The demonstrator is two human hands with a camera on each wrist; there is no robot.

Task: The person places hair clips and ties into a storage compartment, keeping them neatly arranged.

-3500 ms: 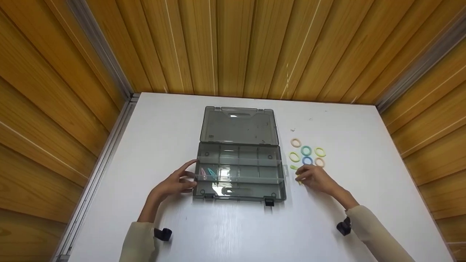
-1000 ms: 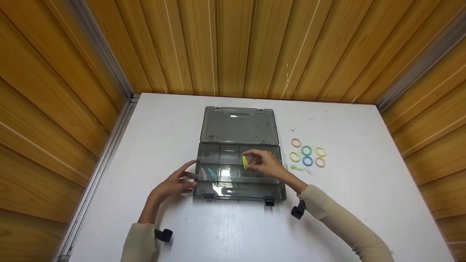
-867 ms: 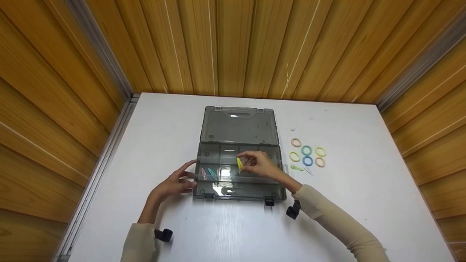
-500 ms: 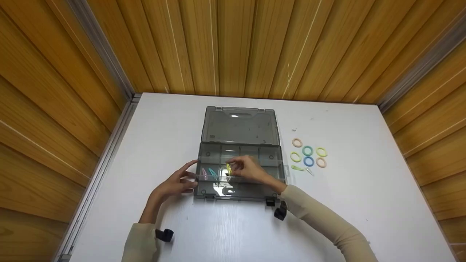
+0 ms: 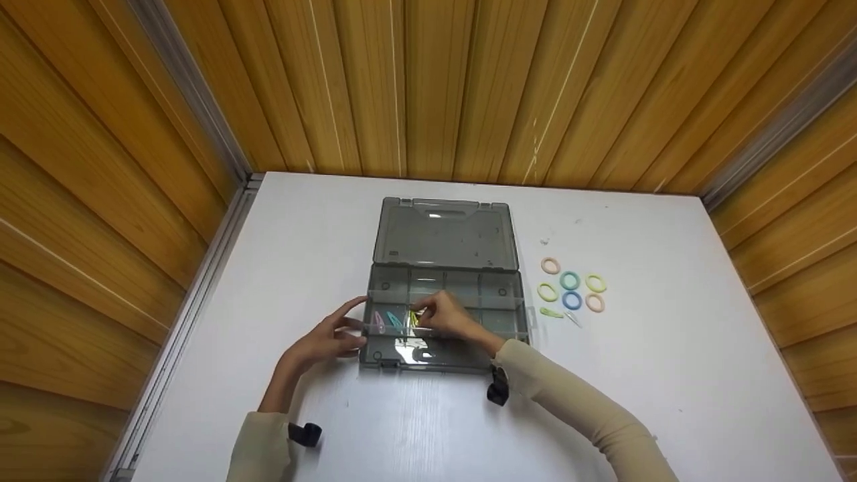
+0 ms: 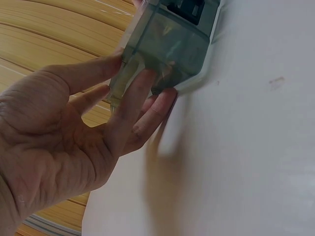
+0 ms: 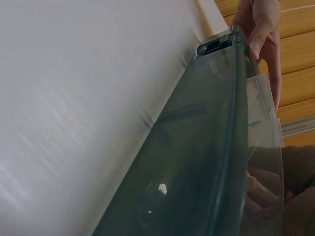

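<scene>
A smoky grey divided plastic box [image 5: 445, 241] lies on the table with its lid laid back. My left hand [image 5: 325, 341] steadies its left side, fingers extended against the wall, as the left wrist view confirms. Inside the middle row, my right hand [image 5: 447, 317] pinches a yellow hair clip [image 5: 414, 317], low in the compartment. Just left of that clip lie a teal hair clip [image 5: 395, 321] and a pink hair clip [image 5: 379, 322]. The right wrist view shows my right fingers [image 7: 261, 189] through a clear divider [image 7: 261, 98]; the yellow clip is hidden there.
Right of the box lie several ring-shaped hair ties, among them a blue one [image 5: 572, 300] and a teal one [image 5: 570, 280]. A green hair clip [image 5: 552, 312] and a pale, thin clip [image 5: 573, 319] sit in front of them. Wooden panels [image 5: 435, 87] border the white table [image 5: 375, 422].
My right hand picked up the yellow hair clip from the table at right, carried it left over the box and lowered it into the middle row. My left hand stayed at the box's side.
</scene>
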